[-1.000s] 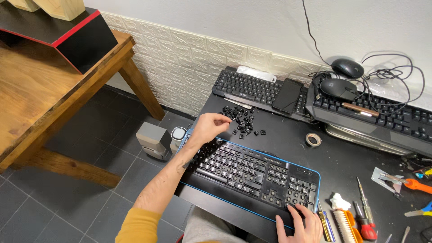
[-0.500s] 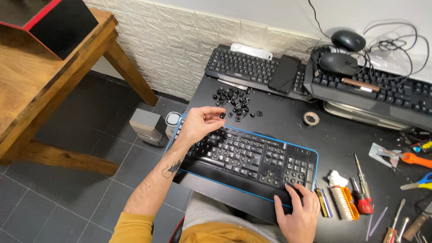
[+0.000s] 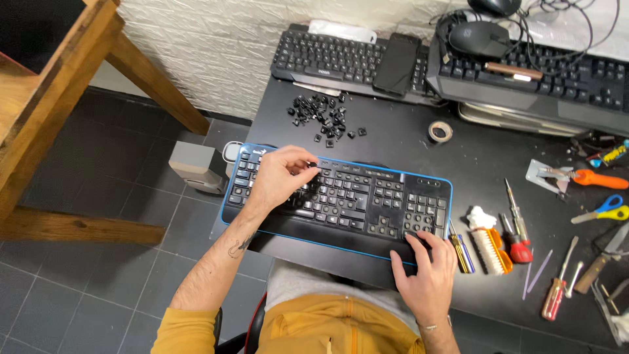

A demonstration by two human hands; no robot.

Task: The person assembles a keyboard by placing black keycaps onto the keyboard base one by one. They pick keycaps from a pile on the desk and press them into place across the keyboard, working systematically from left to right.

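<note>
At the far left a wooden table [image 3: 59, 98] with slanted legs is standing over the dark grey tiled floor [image 3: 98, 275], and a small grey box [image 3: 195, 165] is sitting on the tiles just beside the edge of the black desk [image 3: 393, 141]. The left hand [image 3: 278, 178] is resting on the left part of a black keyboard with a blue rim [image 3: 341, 200], which is lying flat near the front edge of the desk, right in front of the person; its fingers are curling together with the tips pinching down on the upper key rows, though whether a key is sitting between them cannot be told. Just behind that hand, a loose heap of small black keycaps [image 3: 324, 118] is lying on the desk, apart from the keyboard. Farther back, a second black keyboard [image 3: 334, 59] is lying against the white brick wall with a dark phone [image 3: 396, 64] resting on its right end. A roll of tape [image 3: 440, 131] is sitting near the middle of the desk. The right hand [image 3: 426, 272] is pressing on the front right corner of the blue-rimmed keyboard, fingers spread and holding nothing. To its right, a white-bristled brush with an orange handle [image 3: 488, 239], a red-handled screwdriver [image 3: 517, 223] and blue-and-yellow scissors [image 3: 606, 208] are lying scattered.
</note>
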